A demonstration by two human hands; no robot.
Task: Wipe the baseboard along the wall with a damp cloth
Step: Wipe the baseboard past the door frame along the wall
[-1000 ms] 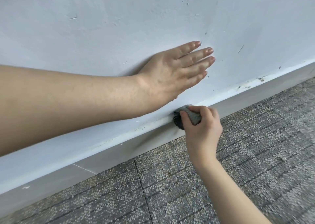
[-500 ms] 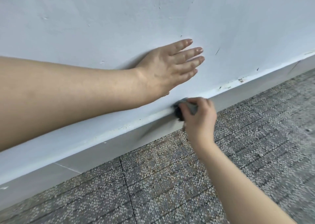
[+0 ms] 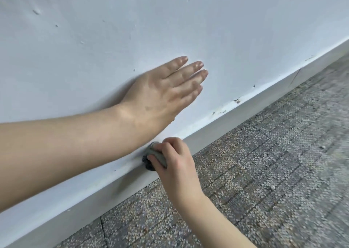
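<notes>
Left forearm (image 3: 66, 143): is entering from the left edge, which cuts it off before the elbow, and is crossing in front of the baseboard (image 3: 245, 110), hiding part of its top ledge.
Wall (image 3: 113, 40): is rising pale and scuffed above the baseboard, with small dark nicks showing.
Left hand (image 3: 162, 94): is lying flat on the wall above the baseboard, fingers straight and close together, holding nothing; the thumb is out of sight behind the palm.
Cloth (image 3: 155, 154): is being pressed against the baseboard's upper edge, just below the left wrist; it is grey and bunched up, mostly covered by fingers, so its full shape is hard to make out.
Right hand (image 3: 175, 162): is gripping the cloth with curled fingers, reaching up to the baseboard from below; its arm is running off the bottom edge.
Dark marks (image 3: 237, 101): are sitting on the baseboard's top ledge, to the right of both hands.
Carpet (image 3: 264, 172): is lying speckled grey below the baseboard and is blurring toward the right edge.
</notes>
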